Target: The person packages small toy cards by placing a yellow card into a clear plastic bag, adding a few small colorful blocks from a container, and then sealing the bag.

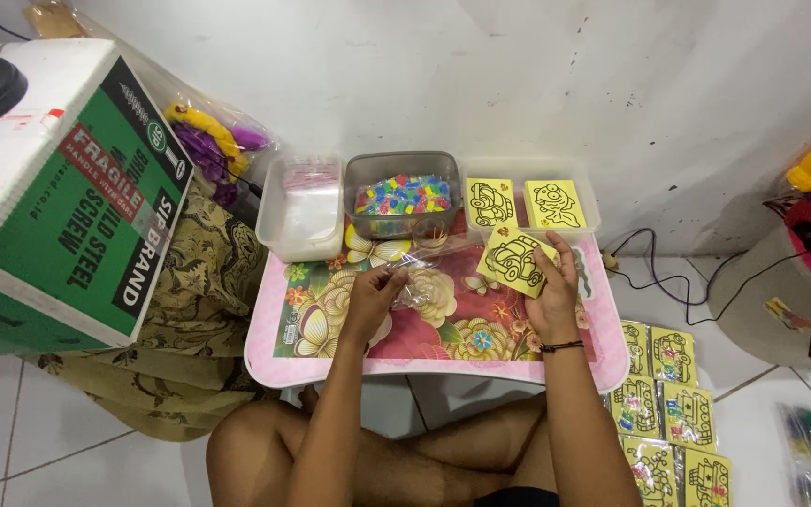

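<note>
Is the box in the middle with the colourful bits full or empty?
Nearly full. The grey middle box has no lid on, and the colourful bits heap up close to its rim.

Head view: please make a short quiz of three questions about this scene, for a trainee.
1. True or false: the right hand holds a yellow card.
2. What does the left hand pinch? A) a clear bag B) a bead C) a cable
3. Which tub holds the coloured beads: the left, middle or right one?

Key: 1 true; 2 A; 3 the middle tub.
</note>
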